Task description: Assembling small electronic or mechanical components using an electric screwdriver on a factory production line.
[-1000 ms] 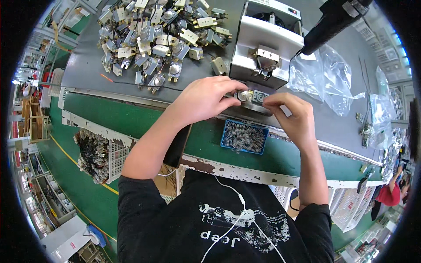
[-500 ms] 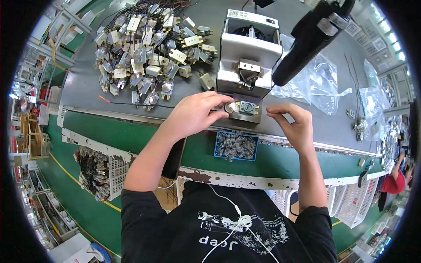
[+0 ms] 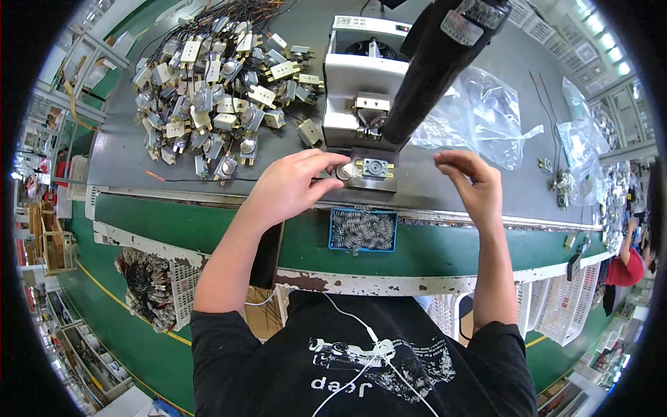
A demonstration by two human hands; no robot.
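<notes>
My left hand (image 3: 293,186) pinches a round silver-topped part (image 3: 346,171) between thumb and forefinger, at the left end of a small steel fixture (image 3: 375,185). On that fixture lies a grey rectangular switch-like part (image 3: 376,168) with a round centre and brass tabs. A thin dark wire (image 3: 208,179) with a red tip runs from the left to under my left hand. To the right of the fixture, my right hand (image 3: 478,186) is raised apart from it, thumb and fingertips drawn together. Whatever those fingertips may hold is too small to make out.
A bench machine (image 3: 361,87) stands behind the fixture, a black cylindrical tool (image 3: 434,69) hanging beside it. Wired switch parts (image 3: 222,104) are heaped at the left. A blue tray (image 3: 363,249) of springs sits at the front, and clear plastic bags (image 3: 486,115) lie right.
My right hand has moved away from the fixture, up and to the right. My left hand keeps its pinch on the round part. The whole view has shifted slightly.
</notes>
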